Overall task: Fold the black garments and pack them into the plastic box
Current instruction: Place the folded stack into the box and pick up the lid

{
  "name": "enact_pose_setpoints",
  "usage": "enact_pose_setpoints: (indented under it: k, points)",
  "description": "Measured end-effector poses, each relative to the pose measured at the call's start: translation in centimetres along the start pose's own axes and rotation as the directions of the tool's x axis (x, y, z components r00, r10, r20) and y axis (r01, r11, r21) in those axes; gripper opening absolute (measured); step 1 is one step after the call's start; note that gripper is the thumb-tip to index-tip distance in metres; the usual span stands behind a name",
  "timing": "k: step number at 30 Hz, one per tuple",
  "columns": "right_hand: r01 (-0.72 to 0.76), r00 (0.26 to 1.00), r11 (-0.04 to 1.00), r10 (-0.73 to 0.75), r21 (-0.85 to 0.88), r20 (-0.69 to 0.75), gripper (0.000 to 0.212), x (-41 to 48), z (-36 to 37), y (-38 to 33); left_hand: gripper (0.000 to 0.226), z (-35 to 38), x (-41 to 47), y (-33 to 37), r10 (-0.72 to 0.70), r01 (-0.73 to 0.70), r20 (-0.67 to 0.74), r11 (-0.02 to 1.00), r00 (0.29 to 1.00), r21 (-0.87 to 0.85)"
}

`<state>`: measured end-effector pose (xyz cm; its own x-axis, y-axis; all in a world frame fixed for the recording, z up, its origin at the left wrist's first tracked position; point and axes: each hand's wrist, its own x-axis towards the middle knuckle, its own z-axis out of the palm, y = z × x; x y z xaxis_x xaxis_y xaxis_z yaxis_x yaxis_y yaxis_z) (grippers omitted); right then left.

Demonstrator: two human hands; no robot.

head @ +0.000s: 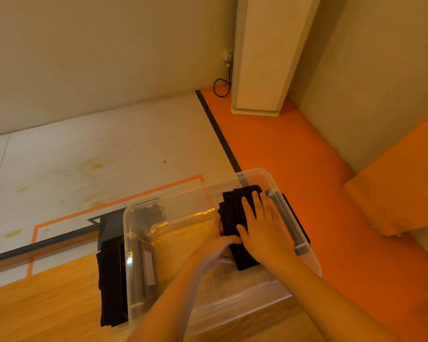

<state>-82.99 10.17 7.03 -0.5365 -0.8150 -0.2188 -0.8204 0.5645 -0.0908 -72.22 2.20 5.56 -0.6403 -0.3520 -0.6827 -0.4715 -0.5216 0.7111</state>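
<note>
Head view, contents as listed.

Right hand: yours, open and flat, fingers spread, palm pressing down on the folded black fabric garment.

Left hand: yours, set against the near left edge of that same garment, thumb up along its side and fingers bent towards your right thumb. Whether it grips the cloth or only pushes it cannot be told.

Folded black fabric garment: lies inside the box at its right end, close against the right wall and reaching from near the far wall about halfway to the near one.

Clear rectangular plastic box: lidless, standing on the light wooden table top, with a dark grey clip handle on its right rim beside your right hand. Both your forearms cross the near rim to reach in.

Second black garment: a long folded strip on the table just outside the box's left wall, touching it. More dark cloth shows blurred through the far left corner.

Surroundings: pale floor marked with orange tape lines, a black strip dividing it from the orange floor, a tall white column-shaped unit standing against the wall, and a looped black cable beside its base.
</note>
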Motion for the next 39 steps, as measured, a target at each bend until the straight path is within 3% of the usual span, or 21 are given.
enact_pose_setpoints:
  k: [3,8,13,17,22,26,29,34,36,39]
  points:
    - [0.059,0.997,0.996,-0.062,-0.074,-0.046,0.064,0.5,1.2,0.5,0.079,-0.1,0.2,0.7,0.021,-0.016,-0.068,0.997,0.997,0.081]
    - [0.142,0.99,0.989,-0.141,-0.05,0.022,0.065,0.3,3.7,1.3,0.045,0.8,0.4,0.7,0.045,-0.044,-0.165,0.999,0.985,0.012]
    - [0.204,0.979,0.97,-0.204,-0.131,0.014,0.075,0.6,4.3,2.3,0.036,1.4,1.2,0.6,0.103,-0.113,-0.177,0.993,0.979,-0.045]
    - [0.19,0.98,0.974,-0.196,-0.12,-0.043,0.073,1.1,3.3,2.8,0.039,2.2,1.6,0.5,0.046,-0.079,-0.197,0.983,0.979,-0.164]
    - [0.125,0.981,0.989,-0.135,-0.079,-0.141,0.06,1.6,2.3,0.7,0.027,2.1,1.2,-0.7,0.097,-0.165,-0.448,0.979,0.889,-0.116]
    - [0.109,0.984,0.992,-0.117,-0.065,-0.136,0.064,2.2,4.5,0.9,0.028,3.2,-0.5,-0.9,0.164,-0.227,-0.325,0.96,0.931,-0.166]
    - [0.129,0.979,0.99,-0.135,-0.053,-0.15,0.064,2.3,5.1,1.0,0.03,3.3,-1.0,-0.8,0.246,-0.27,-0.206,0.958,0.947,-0.1]
    - [0.126,0.978,0.991,-0.132,-0.043,-0.164,0.062,2.2,4.9,1.1,0.046,1.6,-1.6,-0.6,0.229,-0.222,-0.089,0.972,0.969,0.077]
    - [0.106,0.974,0.994,-0.103,0.005,-0.202,0.06,1.7,3.7,0.2,0.042,0.6,-3.1,0.3,0.356,-0.337,-0.105,0.927,0.929,0.161]
    - [0.152,0.946,0.984,-0.117,0.097,-0.302,0.059,0.3,0.8,-2.9,0.051,-2.1,-6.4,0.9,0.459,-0.377,-0.25,0.871,0.852,0.313]
